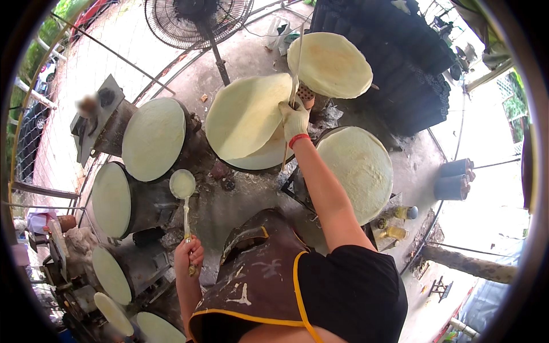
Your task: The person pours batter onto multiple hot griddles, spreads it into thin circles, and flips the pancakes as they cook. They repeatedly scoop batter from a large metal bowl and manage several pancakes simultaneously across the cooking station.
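My left hand (189,254) is closed around the handle of a ladle (183,184), whose round bowl shows pale, creamy batter. In a white glove with a red band at the wrist, my right hand (295,118) grips a long thin stick (296,63). The hand is at the right edge of a large thin pancake (246,117), which lies shifted over a round griddle (263,163); a pale surface shows below it. To the right of my forearm, another griddle carries a pale, rough-topped pancake (355,171). Beyond my right hand rests a yellowish pancake (330,64).
Several round griddles on drum-like stoves, such as one griddle (154,139), curve along my left. A black fan (197,17) stands at the far side. A brick with holes (307,96) sits beside my right hand. Bottles (396,232) and dark blue containers (453,180) are at right.
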The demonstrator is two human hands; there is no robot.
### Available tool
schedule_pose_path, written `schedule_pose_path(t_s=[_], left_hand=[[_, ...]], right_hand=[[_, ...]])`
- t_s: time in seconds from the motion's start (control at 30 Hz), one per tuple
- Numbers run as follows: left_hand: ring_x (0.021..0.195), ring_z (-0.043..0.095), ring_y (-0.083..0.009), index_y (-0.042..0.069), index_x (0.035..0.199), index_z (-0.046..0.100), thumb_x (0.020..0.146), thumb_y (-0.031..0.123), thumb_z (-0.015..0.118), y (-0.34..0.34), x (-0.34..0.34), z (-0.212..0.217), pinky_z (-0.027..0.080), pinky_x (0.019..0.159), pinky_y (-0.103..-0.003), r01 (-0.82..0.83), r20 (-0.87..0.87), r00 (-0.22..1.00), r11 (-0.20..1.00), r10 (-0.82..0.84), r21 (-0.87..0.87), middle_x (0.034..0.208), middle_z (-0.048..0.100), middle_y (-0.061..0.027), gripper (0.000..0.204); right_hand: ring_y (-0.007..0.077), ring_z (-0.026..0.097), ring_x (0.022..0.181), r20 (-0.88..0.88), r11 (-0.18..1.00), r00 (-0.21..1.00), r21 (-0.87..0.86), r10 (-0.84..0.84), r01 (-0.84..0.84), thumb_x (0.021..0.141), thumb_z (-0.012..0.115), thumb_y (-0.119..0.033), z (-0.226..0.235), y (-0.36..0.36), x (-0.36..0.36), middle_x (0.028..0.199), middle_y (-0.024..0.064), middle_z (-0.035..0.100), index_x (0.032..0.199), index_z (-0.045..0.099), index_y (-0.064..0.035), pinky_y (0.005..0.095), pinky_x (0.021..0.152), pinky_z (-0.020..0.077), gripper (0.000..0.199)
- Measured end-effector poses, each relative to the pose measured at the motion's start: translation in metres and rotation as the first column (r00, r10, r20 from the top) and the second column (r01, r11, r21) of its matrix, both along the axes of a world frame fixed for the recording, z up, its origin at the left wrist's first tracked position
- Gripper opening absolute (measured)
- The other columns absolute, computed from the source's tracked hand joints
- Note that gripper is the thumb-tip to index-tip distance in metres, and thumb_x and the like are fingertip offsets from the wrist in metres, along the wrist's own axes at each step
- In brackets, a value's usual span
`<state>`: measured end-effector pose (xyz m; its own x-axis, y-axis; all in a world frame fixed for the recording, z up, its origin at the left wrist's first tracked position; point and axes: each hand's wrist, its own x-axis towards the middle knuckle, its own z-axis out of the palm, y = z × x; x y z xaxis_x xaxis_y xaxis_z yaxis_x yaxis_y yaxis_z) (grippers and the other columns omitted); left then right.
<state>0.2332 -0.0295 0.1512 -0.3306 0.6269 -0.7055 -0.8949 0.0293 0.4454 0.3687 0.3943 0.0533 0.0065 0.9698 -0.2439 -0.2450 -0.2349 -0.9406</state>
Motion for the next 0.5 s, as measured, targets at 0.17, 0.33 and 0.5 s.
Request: schedule_pose_path(t_s=[0.17, 0.33, 0.5], left_hand=[[0.043, 0.034, -0.0056, 0.0, 0.094, 0.048, 0.087, 0.002, 0.047, 0.004, -0.012, -0.011, 0.03, 0.032, -0.018, 0.046, 0.025, 0.999, 0.999, -0.046, -0.015, 0.065, 0.039, -0.001, 0.008], [0.044, 0.033, -0.0058, -0.002, 0.096, 0.049, 0.089, 0.003, 0.045, 0.001, -0.019, -0.024, 0.028, 0.032, -0.019, 0.139, 0.101, 0.984, 0.989, -0.144, 0.054, 0.065, 0.038, -0.001, 0.01], [0.044, 0.035, -0.0064, -0.003, 0.096, 0.05, 0.089, 0.004, 0.045, 0.026, -0.01, -0.026, 0.029, 0.031, -0.019, 0.299, 0.097, 0.948, 0.952, -0.303, 0.059, 0.065, 0.04, -0.0025, 0.01]], right_hand=[[0.0084, 0.05, 0.065, -0.113, 0.991, 0.984, -0.014, -0.137, 0.137, 0.077, 0.066, -0.011, 0.024, -0.029, 0.046, 0.076, -0.0003, 0.059, 0.09, 0.061, 0.0036, 0.0234, 0.059, 0.0406, 0.021], [0.0066, 0.044, 0.051, 0.037, 0.909, 0.915, -0.104, -0.402, 0.403, 0.077, 0.065, -0.01, 0.013, -0.101, 0.208, 0.066, -0.0038, 0.054, 0.084, 0.062, -0.0034, 0.022, 0.045, 0.0359, 0.011], [0.0093, 0.046, 0.049, 0.435, 0.751, 0.696, -0.063, -0.572, 0.657, 0.071, 0.066, -0.017, -0.086, -0.166, 0.376, 0.062, -0.0016, 0.055, 0.086, 0.065, -0.0021, 0.0257, 0.046, 0.0367, 0.021]])
